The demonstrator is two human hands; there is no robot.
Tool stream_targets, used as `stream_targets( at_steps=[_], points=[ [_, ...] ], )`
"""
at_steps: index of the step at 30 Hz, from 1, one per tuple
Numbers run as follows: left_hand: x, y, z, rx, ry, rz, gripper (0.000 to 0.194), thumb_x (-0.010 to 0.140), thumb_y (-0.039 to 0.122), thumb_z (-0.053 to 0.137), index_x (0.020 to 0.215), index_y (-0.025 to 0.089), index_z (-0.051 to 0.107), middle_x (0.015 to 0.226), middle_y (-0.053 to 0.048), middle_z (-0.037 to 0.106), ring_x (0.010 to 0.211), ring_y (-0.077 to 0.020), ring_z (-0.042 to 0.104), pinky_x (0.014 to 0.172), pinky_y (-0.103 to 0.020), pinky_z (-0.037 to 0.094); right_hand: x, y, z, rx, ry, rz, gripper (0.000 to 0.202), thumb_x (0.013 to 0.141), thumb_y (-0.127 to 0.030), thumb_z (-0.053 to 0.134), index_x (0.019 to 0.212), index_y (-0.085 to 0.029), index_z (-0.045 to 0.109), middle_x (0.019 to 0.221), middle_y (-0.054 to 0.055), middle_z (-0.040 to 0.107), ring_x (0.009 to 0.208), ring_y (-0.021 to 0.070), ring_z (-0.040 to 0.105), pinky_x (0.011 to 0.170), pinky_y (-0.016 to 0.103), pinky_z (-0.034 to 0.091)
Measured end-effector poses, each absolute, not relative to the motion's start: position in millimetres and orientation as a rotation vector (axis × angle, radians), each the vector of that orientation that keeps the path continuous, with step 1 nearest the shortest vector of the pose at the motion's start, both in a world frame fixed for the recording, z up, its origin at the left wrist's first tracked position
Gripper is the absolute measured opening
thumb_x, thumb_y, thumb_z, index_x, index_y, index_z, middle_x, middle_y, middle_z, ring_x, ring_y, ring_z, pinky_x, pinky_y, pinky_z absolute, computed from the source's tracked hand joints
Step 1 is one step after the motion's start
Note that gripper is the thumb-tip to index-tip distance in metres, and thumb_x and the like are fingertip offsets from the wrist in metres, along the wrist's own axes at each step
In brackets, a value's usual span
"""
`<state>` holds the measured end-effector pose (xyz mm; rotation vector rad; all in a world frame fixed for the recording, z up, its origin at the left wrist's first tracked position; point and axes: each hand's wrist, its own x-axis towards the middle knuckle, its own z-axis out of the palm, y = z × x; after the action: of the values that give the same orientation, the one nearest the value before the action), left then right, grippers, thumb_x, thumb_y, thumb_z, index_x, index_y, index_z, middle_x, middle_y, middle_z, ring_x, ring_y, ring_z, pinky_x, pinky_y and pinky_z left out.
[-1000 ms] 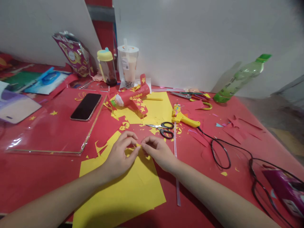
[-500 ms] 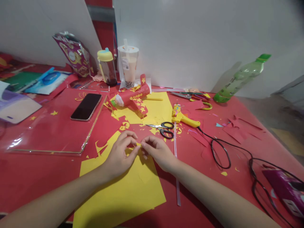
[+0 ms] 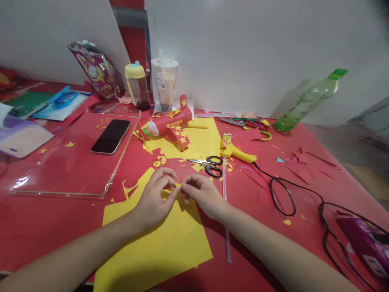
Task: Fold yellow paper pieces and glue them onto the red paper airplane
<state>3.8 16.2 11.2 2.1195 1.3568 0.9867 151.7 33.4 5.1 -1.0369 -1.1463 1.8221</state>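
Note:
A small yellow paper piece is pinched between the fingertips of my left hand and my right hand, which nearly touch. Both hands are over the top part of a large yellow sheet. Just beyond them lie black-handled scissors with their blades slightly apart, among yellow scraps. A red paper airplane model with yellow stars rests on another yellow sheet. The yellow glue gun lies to the right of the scissors.
A phone lies on a plastic-wrapped red pack at left. Behind stand a snack bag, a yellow-lidded bottle and a milk tea cup. A green bottle leans at right, above a looping black cord.

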Motion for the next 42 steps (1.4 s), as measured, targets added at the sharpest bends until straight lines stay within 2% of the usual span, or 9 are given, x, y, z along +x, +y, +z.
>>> stream_targets(
  at_steps=[7,12,21,25,32,42],
  points=[
    [-0.4,22.2,15.3,2.116,1.226,0.954,0.011,0.078,0.017,0.045,0.069,0.017,0.050,0.090,-0.006,0.048,0.094,-0.0178,0.047,0.084,-0.032,0.040,156.1,37.0,7.6,-1.030,-1.203,1.823,0.019,0.065,-0.028,0.064,0.064,-0.015,0.050,0.047,-0.008,0.048,0.041,0.0044,0.044,0.044,0.019,0.035],
    [-8.2,32.1,16.6,1.878,1.040,0.755,0.024,0.084,0.025,0.039,0.067,0.017,0.053,0.096,-0.006,0.047,0.099,-0.0172,0.046,0.089,-0.033,0.037,164.9,42.9,5.9,-0.820,-1.234,1.987,0.024,0.065,-0.033,0.067,0.066,-0.013,0.053,0.052,-0.006,0.051,0.043,0.0045,0.046,0.045,0.019,0.035],
    [-11.3,38.1,6.5,1.636,0.877,0.696,0.022,0.078,0.036,0.054,0.066,0.017,0.053,0.097,-0.004,0.042,0.094,-0.0167,0.048,0.088,-0.034,0.037,168.0,43.6,11.5,-0.747,-1.413,2.056,0.024,0.069,-0.034,0.064,0.068,-0.013,0.052,0.052,-0.007,0.047,0.042,0.0032,0.044,0.046,0.019,0.034],
    [-13.5,40.4,3.2,1.600,0.840,0.676,0.020,0.076,0.035,0.057,0.065,0.018,0.054,0.097,-0.002,0.041,0.092,-0.0158,0.048,0.088,-0.033,0.036,167.5,42.1,12.2,-0.786,-1.466,2.035,0.025,0.069,-0.035,0.063,0.068,-0.013,0.052,0.052,-0.007,0.045,0.043,0.0038,0.042,0.046,0.019,0.033],
    [-13.8,40.8,0.4,1.528,0.855,0.659,0.022,0.066,0.028,0.067,0.064,0.017,0.049,0.094,-0.001,0.041,0.088,-0.0157,0.048,0.084,-0.032,0.038,166.0,38.1,19.7,-0.912,-1.619,1.954,0.017,0.070,-0.028,0.060,0.067,-0.014,0.051,0.058,-0.004,0.047,0.046,0.0049,0.042,0.046,0.020,0.034],
    [-11.6,38.4,5.1,1.688,0.913,0.668,0.013,0.071,0.022,0.061,0.068,0.017,0.048,0.092,-0.002,0.044,0.086,-0.0151,0.047,0.081,-0.030,0.037,165.9,36.3,21.3,-1.011,-1.833,1.682,0.007,0.072,-0.017,0.055,0.066,-0.014,0.053,0.060,-0.003,0.049,0.046,0.0046,0.042,0.045,0.018,0.035]
  ],
)
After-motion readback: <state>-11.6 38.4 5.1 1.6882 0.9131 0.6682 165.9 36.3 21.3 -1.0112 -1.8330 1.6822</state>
